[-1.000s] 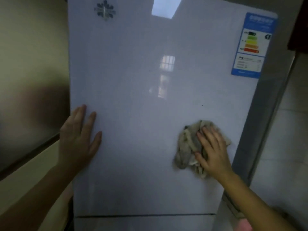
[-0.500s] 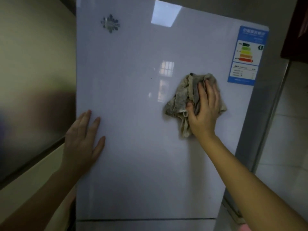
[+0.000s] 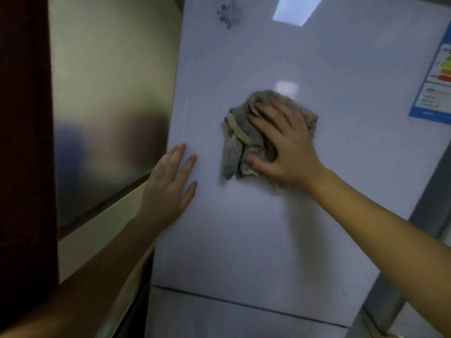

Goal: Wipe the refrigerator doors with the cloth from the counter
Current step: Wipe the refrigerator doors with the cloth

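Upper fridge door (image 3: 268, 228): left edge runs just beside the steel panel (image 3: 109, 106), right edge meets a grey side strip (image 3: 424, 206). Bottom edge is a dark seam, w/ the lower door (image 3: 219, 318) right under it. Both doors sit closed.

Cloth (image 3: 235, 140) is a crumpled grey-beige wad pressed on the upper door, approx mid-height and a bit left of centre. There's bare door all round it:
- up to the snowflake emblem (image 3: 229, 14)
- right toward the energy label (image 3: 436, 93), well apart from the cloth
- down to the seam
- a narrow band left, btwn cloth and your other hand

Your right grip (image 3: 285, 145) lies flat on the cloth, fingers apart and fairly straight, pointing up-left. The thumb is at the cloth's lower edge, so it's pressing, not clamped. The forearm comes in from the lower right across the door.

Your left grip (image 3: 168, 189) is spread open, palm on the door at its left edge, fingers pointing up, holding nothing. It's near the cloth but not touching it
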`<state>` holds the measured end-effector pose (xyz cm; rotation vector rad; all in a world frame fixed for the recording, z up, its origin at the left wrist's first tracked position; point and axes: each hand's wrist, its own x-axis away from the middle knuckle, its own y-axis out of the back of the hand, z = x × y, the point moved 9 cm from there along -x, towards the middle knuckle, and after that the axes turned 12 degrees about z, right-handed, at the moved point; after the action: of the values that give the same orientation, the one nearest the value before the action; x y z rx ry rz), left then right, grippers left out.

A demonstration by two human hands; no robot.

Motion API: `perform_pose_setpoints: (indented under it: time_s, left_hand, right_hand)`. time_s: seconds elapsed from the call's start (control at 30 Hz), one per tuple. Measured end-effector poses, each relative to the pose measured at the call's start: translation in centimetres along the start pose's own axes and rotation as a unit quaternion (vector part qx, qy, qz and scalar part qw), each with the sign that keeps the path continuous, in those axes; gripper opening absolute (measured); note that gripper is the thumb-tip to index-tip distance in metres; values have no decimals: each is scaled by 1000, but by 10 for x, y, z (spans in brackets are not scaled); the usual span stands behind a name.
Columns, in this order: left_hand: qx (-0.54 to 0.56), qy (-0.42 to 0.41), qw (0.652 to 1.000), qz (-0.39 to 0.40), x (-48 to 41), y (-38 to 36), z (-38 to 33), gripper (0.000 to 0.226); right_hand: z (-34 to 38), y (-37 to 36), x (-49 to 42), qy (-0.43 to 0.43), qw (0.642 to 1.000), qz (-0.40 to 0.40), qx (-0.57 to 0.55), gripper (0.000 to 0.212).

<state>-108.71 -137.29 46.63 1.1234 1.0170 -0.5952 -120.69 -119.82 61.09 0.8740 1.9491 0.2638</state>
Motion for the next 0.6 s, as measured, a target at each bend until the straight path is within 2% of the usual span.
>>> perform_pose_setpoints:
  time_s: [0.17, 0.33, 0.47, 0.6]
  left_hand:
    - [-6, -7, 1000, -10, 1, 2, -1, 56]
    - [-11, -19, 1000, -3, 1, 4, -2, 54]
    - [-2, -14, 1000, 2, 0, 5, -1, 52]
    - [27, -1, 999, -28, 11, 8, 3, 47]
  right_hand:
    - [63, -58, 42, 28, 999, 41, 3, 71]
    - [124, -112, 91, 116, 988, 102, 1, 61]
    - [128, -119, 106, 125, 986, 109, -7, 57]
    - [95, -90, 95, 67, 996, 58, -17, 57]
